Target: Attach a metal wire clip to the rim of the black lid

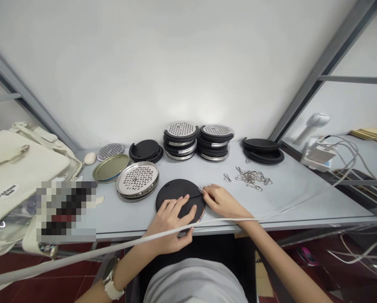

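A round black disc point(178, 188) with a slit running to its right side lies near the table's front edge. My left hand point(171, 219) rests on top of it with spread fingers, the thumb by its near rim. At the disc's right edge, my right hand point(218, 199) pinches a small metal hook clip point(201, 190), partly hidden by the fingertips. A thin coppery rim shows under the disc's lower right side. To the right lie a loose pile of similar hook clips point(254, 177) and a single clip point(227, 177).
Perforated metal discs point(137, 180) and an olive lid point(111, 167) lie left. Two stacks point(180, 139) of black and perforated discs stand by the wall, with black discs point(262, 151) right. A white cable point(232, 219) crosses before my arms. A cream bag point(24, 164) sits left.
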Available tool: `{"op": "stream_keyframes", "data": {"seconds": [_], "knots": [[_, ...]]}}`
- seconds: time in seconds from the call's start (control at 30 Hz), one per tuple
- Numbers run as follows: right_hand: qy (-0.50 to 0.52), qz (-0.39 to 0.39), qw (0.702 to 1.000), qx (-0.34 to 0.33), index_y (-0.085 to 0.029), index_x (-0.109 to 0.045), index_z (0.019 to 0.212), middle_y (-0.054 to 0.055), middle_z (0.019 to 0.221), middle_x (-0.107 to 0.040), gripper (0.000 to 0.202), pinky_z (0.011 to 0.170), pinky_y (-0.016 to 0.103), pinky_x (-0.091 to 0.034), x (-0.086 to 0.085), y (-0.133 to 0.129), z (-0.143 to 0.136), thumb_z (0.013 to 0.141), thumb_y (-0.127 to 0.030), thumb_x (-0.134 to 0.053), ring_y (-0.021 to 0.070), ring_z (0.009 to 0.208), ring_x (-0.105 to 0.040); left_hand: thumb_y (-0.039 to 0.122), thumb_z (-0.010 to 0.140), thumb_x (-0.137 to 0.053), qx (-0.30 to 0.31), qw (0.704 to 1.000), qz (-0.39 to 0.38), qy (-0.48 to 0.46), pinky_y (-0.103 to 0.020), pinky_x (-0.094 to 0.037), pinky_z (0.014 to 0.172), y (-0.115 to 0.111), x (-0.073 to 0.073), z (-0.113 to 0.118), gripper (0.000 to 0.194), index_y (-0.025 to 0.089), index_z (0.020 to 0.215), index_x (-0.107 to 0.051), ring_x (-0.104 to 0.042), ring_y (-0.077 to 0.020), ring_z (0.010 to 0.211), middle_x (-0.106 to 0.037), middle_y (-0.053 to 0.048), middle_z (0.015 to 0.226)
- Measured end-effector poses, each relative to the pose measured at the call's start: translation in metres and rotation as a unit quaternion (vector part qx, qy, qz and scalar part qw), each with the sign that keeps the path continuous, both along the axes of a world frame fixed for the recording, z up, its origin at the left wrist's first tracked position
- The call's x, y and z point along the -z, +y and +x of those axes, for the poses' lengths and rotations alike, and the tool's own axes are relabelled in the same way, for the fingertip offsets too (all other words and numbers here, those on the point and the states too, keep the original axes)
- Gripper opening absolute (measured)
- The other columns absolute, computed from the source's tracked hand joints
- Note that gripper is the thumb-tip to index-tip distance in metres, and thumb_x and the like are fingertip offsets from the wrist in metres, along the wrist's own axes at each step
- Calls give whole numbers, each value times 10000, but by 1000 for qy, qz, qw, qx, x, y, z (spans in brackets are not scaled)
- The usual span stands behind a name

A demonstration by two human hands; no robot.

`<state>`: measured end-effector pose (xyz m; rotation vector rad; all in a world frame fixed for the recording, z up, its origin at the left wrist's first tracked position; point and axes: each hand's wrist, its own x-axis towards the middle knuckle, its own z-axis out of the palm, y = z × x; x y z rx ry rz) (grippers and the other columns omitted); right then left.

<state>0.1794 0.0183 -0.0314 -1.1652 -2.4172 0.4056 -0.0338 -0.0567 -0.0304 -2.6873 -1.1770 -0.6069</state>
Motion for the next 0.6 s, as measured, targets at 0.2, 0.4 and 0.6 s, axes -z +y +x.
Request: {"op": "stream_keyframes", "data": {"seconds": [0.2, 0.4, 0.6], "knots": [[14, -1, 1000, 7, -187, -468, 624, 7, 617, -532, 288, 641, 242, -356, 0, 0, -1, 895, -168, -372, 134, 623, -482, 296, 760, -564, -5, 1000, 6, -6, -445, -399, 898, 0, 0, 1, 533, 229, 1286, -512, -495, -301, 1112, -452, -151, 1355], [19, -3, 1000, 16, -193, -414, 582, -13, 574, -486, 280, 589, 225, -324, -3, -2, -1, 859, -156, -395, 116, 571, -438, 293, 759, -561, -3, 1000, 4, -5, -450, -393, 908, 0, 1, 0, 541, 230, 1293, -504, -489, -305, 1122, -446, -153, 1358], [22, 5, 999, 28, -195, -376, 562, -24, 548, -449, 276, 564, 224, -296, -3, -4, -2, 833, -162, -416, 107, 544, -409, 305, 785, -540, 3, 1000, -4, 8, -455, -387, 915, -1, 0, -1, 538, 219, 1313, -484, -473, -316, 1147, -429, -164, 1372]]}}
